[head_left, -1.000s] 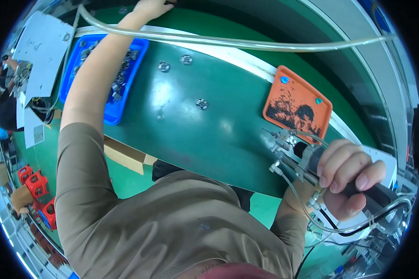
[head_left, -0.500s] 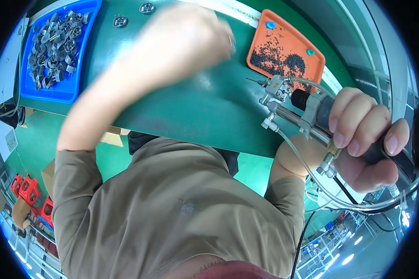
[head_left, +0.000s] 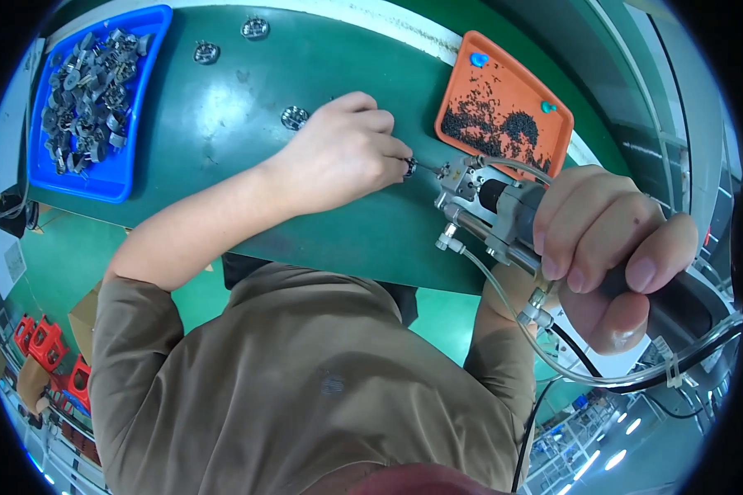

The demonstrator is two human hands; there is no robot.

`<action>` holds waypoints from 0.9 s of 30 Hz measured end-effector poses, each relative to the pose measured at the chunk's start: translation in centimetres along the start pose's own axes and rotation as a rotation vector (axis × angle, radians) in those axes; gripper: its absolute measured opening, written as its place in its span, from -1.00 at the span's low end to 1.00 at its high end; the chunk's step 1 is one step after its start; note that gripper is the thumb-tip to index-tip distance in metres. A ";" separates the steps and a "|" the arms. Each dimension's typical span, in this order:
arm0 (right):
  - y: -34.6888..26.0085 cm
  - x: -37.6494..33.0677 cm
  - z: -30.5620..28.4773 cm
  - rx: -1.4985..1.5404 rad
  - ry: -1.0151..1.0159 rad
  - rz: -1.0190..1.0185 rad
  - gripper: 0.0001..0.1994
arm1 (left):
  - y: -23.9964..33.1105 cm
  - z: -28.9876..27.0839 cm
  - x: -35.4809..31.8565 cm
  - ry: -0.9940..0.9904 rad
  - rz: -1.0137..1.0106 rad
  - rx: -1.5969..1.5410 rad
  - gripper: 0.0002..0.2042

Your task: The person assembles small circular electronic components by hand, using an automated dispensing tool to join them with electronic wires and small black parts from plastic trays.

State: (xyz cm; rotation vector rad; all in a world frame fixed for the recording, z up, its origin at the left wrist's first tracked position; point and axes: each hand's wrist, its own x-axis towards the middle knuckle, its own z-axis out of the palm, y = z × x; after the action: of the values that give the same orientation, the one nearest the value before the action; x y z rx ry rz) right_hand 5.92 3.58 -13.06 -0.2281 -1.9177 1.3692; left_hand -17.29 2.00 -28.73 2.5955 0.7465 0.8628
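My right hand (head_left: 611, 247) grips a black-handled pneumatic screwdriver (head_left: 504, 216) with clear hoses, its metal nose pointing left over the green table (head_left: 223, 132). My left hand (head_left: 343, 153) rests on the table with fingers closed, pinching a small dark metal part (head_left: 409, 167) held right at the tool's nose. A round metal part (head_left: 293, 117) lies just beyond my left wrist. Behind the tool stands an orange tray (head_left: 504, 115) strewn with small black screws.
A blue bin (head_left: 99, 177) filled with several metal parts sits at the table's far left. Two more round metal parts (head_left: 206, 54) (head_left: 255, 28) lie near the table's far edge. Red crates (head_left: 45, 346) stand on the floor at lower left.
My left hand has come back from the far edge of the table and settled in front of the tool's nose with a small part. The tool has barely moved.
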 end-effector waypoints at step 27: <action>1.5 -0.2 0.0 0.017 -0.055 -0.031 -0.69 | 0.0 0.4 -0.3 0.028 -0.063 -0.014 -0.89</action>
State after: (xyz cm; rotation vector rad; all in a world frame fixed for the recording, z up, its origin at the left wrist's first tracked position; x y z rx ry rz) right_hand 5.62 4.08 -14.44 -0.1529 -1.9457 1.3840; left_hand -17.19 1.79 -29.18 2.5381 0.8221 0.8838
